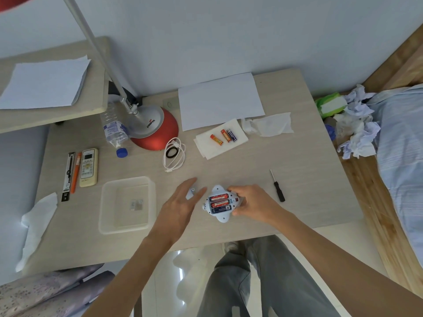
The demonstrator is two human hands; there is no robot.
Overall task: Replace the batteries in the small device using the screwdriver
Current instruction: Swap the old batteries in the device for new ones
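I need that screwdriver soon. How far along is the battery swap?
Done: the device is open with three batteries seated; three loose batteries lie on a tissue. In hand: the right hand grips the device, and the left hand, open, hovers by a small pale part. Left: likely closing up with the screwdriver, lying idle.

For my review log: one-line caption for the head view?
Right hand holds the device, three batteries seated; left hand open beside it; screwdriver lies to the right.

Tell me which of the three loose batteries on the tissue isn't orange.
The rightmost battery, dark blue, lying right beside the middle battery; that one and the left battery are both orange.
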